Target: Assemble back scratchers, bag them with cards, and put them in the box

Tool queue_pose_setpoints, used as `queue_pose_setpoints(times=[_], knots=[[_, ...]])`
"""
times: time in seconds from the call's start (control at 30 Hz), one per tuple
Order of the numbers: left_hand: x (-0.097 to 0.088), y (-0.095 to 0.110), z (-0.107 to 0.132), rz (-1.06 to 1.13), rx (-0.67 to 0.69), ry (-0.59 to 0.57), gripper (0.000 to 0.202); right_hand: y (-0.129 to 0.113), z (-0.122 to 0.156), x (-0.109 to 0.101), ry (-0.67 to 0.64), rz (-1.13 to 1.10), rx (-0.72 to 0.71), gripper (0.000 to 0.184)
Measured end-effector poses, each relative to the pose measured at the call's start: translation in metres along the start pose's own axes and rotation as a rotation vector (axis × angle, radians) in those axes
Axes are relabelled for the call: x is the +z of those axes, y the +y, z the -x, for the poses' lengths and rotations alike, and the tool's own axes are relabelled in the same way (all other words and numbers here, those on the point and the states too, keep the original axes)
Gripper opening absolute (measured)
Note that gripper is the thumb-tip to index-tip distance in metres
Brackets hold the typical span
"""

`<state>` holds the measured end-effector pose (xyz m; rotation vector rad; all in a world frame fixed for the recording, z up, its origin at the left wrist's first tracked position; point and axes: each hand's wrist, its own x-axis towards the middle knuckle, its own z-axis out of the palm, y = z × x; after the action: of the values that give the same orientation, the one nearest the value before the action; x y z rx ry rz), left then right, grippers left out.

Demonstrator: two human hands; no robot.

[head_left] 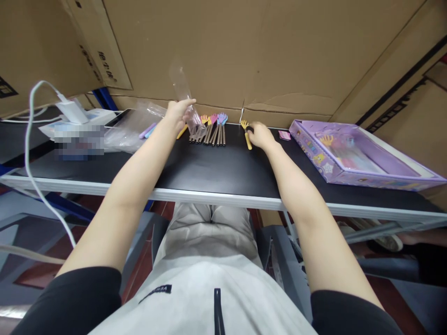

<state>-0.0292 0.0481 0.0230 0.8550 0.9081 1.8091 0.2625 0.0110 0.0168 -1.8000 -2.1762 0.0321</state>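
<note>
At twelve o'clock from the seated person, scratchers [219, 136] with slim metallic shafts and bright, splayed heads lie side by side on the smooth black tabletop [223, 170]. Toward eleven, the left hand [177, 113] pinches a glossy, crinkled clear sleeve [181, 86] slanting down to that row. Toward one, the right hand's [261, 136] fingers close on a yellow scratcher [248, 142]. A shallow purple box [310, 149] sits at two; creased brown cardboard [216, 56] stands behind.

Decent gap on the counter [216, 172] between the lined-up back scratchers [214, 135] and the yellow one [248, 140] at the right hand [261, 136], plus room up front. Cardboard [223, 56] walls off the back, purple box [312, 151] hogs the right, plastic bags [128, 131] clutter the left.
</note>
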Motion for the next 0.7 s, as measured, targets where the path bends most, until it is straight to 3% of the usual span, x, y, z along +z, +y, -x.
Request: queue_pose_setpoints(times=[0.13, 0.3, 0.47, 0.7], knots=[[0.003, -0.024, 0.006, -0.081, 0.062, 0.148, 0.051, -0.038, 0.007, 0.004, 0.114, -0.469, -0.171, 0.04], [0.008, -0.025, 0.027, -0.065, 0.076, 0.158, 0.039, -0.077, 0.019, 0.023, -0.052, -1.007, -0.27, 0.044], [0.017, -0.027, 0.04, -0.051, 0.036, 0.168, 0.028, -0.079, 0.023, 0.036, -0.167, -1.17, -0.201, 0.035], [0.027, -0.026, 0.056, 0.092, -0.048, 0.106, 0.028, -0.077, 0.023, 0.034, -0.222, -1.271, -0.092, 0.025]])
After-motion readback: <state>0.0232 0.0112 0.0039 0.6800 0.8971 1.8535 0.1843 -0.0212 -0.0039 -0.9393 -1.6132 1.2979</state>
